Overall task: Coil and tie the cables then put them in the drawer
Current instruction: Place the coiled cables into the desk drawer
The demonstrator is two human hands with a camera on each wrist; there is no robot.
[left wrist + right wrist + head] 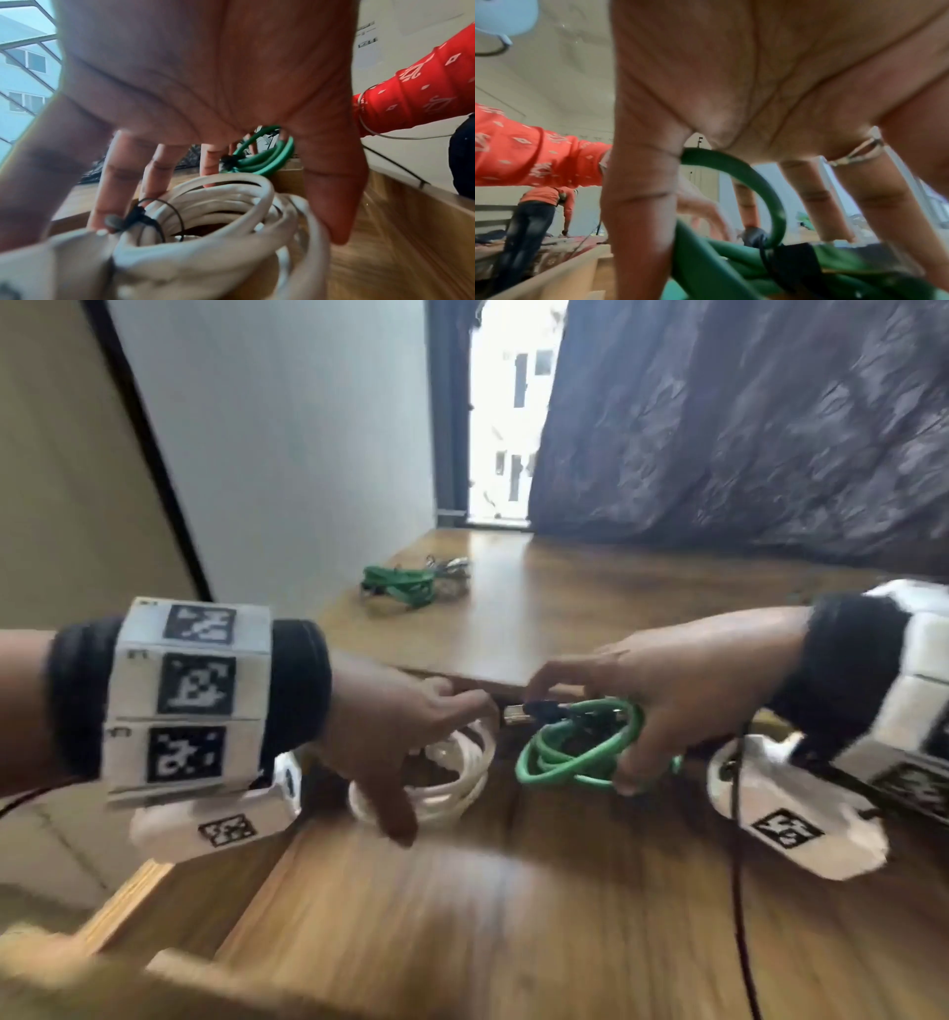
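An open wooden drawer (462,916) sits below the tabletop edge. Inside it at the left, my left hand (441,767) holds a coiled white cable (462,793) between thumb and fingers. A black tie (138,215) binds the white cable (218,203) near my fingertips. Just to the right, my right hand (580,734) grips a coiled green cable (554,767), whose metal plug (518,713) points left. In the right wrist view one loop of the green cable (731,259) arches up against my palm. The green coil (264,160) also shows behind my left fingers.
Another green cable bundle (411,585) lies far back on the wooden tabletop (590,608). A dark curtain (744,428) hangs behind the table at the right. A thin black wire (739,891) from my right wrist camera trails across the drawer. Another person (534,219) bends over in the background.
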